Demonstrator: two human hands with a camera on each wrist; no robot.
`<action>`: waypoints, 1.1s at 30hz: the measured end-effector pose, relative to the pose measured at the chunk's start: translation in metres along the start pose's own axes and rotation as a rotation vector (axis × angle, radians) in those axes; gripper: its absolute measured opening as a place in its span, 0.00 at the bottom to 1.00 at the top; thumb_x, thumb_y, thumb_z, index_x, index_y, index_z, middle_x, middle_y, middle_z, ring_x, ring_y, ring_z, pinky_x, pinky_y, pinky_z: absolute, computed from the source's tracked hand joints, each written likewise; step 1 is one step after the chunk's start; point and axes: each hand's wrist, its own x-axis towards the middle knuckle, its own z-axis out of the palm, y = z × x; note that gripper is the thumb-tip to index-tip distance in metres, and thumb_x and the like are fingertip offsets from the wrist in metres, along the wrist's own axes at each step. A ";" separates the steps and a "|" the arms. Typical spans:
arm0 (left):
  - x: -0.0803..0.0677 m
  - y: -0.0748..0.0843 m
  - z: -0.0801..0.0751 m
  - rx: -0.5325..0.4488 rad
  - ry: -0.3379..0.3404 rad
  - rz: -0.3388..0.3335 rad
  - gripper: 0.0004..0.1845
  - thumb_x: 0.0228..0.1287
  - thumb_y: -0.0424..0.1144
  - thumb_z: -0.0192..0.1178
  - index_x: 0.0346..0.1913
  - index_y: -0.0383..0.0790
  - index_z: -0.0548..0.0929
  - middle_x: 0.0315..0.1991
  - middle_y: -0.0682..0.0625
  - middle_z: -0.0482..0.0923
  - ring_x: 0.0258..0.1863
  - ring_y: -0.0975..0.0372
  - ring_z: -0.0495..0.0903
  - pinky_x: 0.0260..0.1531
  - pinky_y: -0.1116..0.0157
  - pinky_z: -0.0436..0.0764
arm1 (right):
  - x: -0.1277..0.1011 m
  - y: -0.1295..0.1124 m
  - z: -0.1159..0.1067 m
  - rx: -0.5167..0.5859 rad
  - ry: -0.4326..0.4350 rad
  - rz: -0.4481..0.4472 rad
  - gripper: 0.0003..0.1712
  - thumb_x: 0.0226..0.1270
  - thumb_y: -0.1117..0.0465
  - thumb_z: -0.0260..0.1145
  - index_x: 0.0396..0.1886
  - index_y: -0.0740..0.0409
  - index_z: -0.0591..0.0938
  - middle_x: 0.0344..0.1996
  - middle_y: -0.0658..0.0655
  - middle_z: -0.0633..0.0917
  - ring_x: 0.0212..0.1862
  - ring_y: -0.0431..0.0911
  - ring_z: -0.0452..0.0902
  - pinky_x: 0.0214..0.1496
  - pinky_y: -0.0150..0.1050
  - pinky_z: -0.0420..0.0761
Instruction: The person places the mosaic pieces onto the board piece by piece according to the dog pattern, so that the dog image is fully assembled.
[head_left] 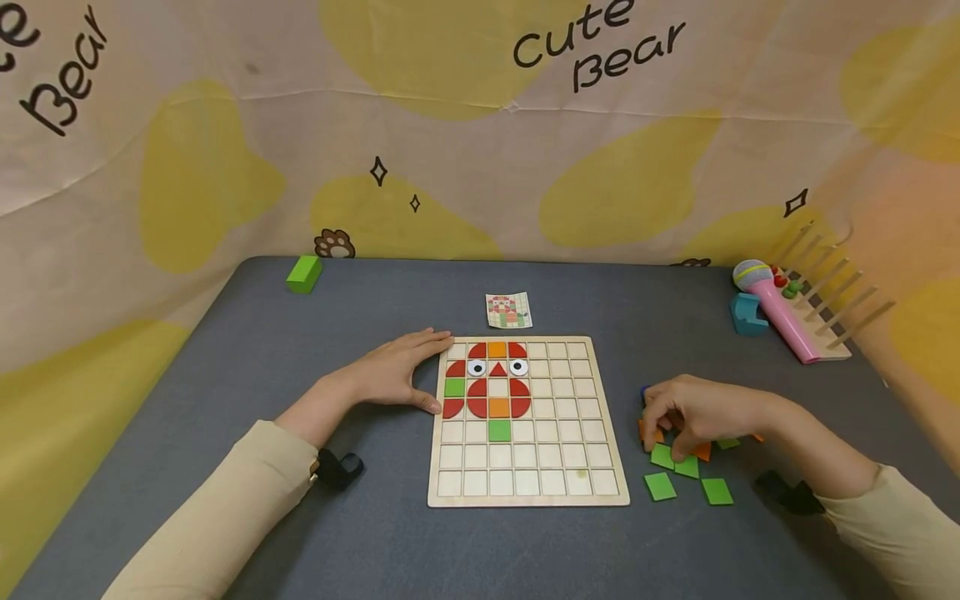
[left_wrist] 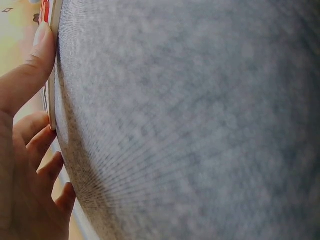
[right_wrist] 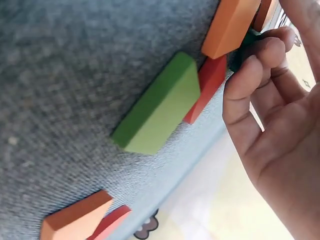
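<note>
A wooden grid board [head_left: 555, 450] lies in the middle of the grey table, with red, orange and green tiles and two eye pieces set in its upper left cells. My left hand [head_left: 397, 371] rests flat against the board's left edge [left_wrist: 52, 75], fingers straight [left_wrist: 30, 80]. To the right of the board, my right hand [head_left: 697, 412] curls down over a small pile of green tiles [head_left: 660, 486] and orange tiles [head_left: 701, 452]. In the right wrist view its fingertips [right_wrist: 260, 55] close on a dark green piece [right_wrist: 244, 42], beside an orange tile [right_wrist: 230, 27], a red tile [right_wrist: 207, 85] and a green tile [right_wrist: 160, 107].
A small pattern card [head_left: 508, 310] lies just behind the board. A green block [head_left: 303, 273] sits at the far left. At the far right are a pink toy microphone [head_left: 780, 308], a blue holder [head_left: 746, 315] and a wooden rack [head_left: 825, 300]. A printed cloth backs the table.
</note>
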 end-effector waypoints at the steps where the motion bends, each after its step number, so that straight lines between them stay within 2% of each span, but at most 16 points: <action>1: 0.000 0.000 0.000 0.000 -0.001 -0.002 0.57 0.48 0.67 0.70 0.78 0.49 0.57 0.80 0.49 0.53 0.81 0.48 0.49 0.73 0.35 0.56 | 0.001 -0.001 0.000 -0.011 -0.001 0.016 0.16 0.47 0.63 0.79 0.35 0.41 0.87 0.26 0.53 0.77 0.28 0.33 0.68 0.28 0.27 0.74; 7: 0.000 0.001 0.000 -0.005 -0.007 -0.002 0.57 0.48 0.67 0.69 0.78 0.49 0.57 0.80 0.49 0.53 0.81 0.49 0.48 0.73 0.36 0.55 | 0.003 -0.007 -0.001 -0.088 -0.002 0.102 0.17 0.42 0.63 0.81 0.29 0.41 0.83 0.24 0.48 0.77 0.27 0.31 0.68 0.27 0.28 0.74; 13: -0.001 0.001 -0.001 -0.005 -0.008 -0.004 0.57 0.48 0.66 0.70 0.78 0.48 0.56 0.80 0.49 0.53 0.81 0.48 0.48 0.73 0.36 0.55 | 0.000 -0.012 -0.003 -0.109 0.009 0.142 0.15 0.47 0.58 0.80 0.26 0.44 0.79 0.23 0.45 0.77 0.26 0.32 0.69 0.27 0.28 0.75; 18: -0.001 0.001 -0.001 -0.004 -0.008 -0.004 0.57 0.49 0.66 0.70 0.78 0.49 0.57 0.80 0.49 0.53 0.81 0.49 0.48 0.74 0.37 0.55 | 0.000 -0.015 -0.007 -0.078 0.008 0.130 0.12 0.53 0.55 0.77 0.25 0.44 0.79 0.22 0.41 0.79 0.23 0.31 0.72 0.26 0.29 0.77; 23: -0.002 0.001 -0.001 -0.004 -0.004 -0.002 0.57 0.49 0.66 0.70 0.78 0.48 0.57 0.80 0.48 0.53 0.81 0.49 0.49 0.73 0.36 0.55 | 0.009 -0.021 -0.007 -0.045 0.030 0.082 0.10 0.56 0.55 0.76 0.26 0.44 0.80 0.22 0.42 0.80 0.23 0.32 0.73 0.27 0.30 0.78; 30: -0.002 0.001 -0.001 -0.006 -0.010 -0.008 0.57 0.49 0.66 0.70 0.78 0.49 0.56 0.80 0.48 0.52 0.81 0.48 0.48 0.74 0.36 0.54 | 0.032 -0.036 -0.001 -0.011 0.101 0.022 0.08 0.61 0.55 0.73 0.39 0.45 0.84 0.28 0.44 0.82 0.30 0.34 0.75 0.34 0.30 0.80; 33: -0.002 0.001 -0.001 -0.007 -0.011 -0.010 0.57 0.49 0.66 0.69 0.78 0.49 0.56 0.80 0.48 0.52 0.81 0.48 0.48 0.74 0.36 0.54 | 0.044 -0.043 0.004 -0.006 0.133 0.018 0.08 0.62 0.56 0.73 0.41 0.46 0.85 0.29 0.44 0.82 0.33 0.35 0.75 0.36 0.29 0.80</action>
